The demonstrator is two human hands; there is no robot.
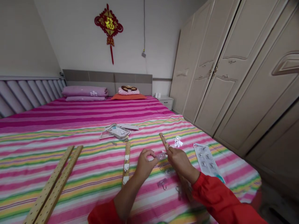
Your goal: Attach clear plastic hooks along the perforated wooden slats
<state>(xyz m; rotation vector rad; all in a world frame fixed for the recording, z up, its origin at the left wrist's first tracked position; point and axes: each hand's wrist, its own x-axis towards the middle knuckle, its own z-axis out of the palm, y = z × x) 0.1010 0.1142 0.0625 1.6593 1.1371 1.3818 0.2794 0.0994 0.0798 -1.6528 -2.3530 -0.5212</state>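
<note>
while the left hand (146, 161) grips a clear-backed hook (161, 156) in a pinch, the right hand (181, 162) is closed around a wooden strip (164, 140), whose upper end projects past the fingers. whether the hook touches the strip cannot be told. with the pinched hook as the dial's centre: at two o'clock, just beyond the right hand, a small cluster of clear hooks (177, 142); at three o'clock, a blister pack (207, 160); at six o'clock, a loose hook (163, 184); between eight and nine, a second strip (126, 163) bearing white hooks (126, 168), and, well apart from it, two perforated bars (61, 183); at ten o'clock, packaging (118, 131). these lie on a striped bedcover (98, 165).
</note>
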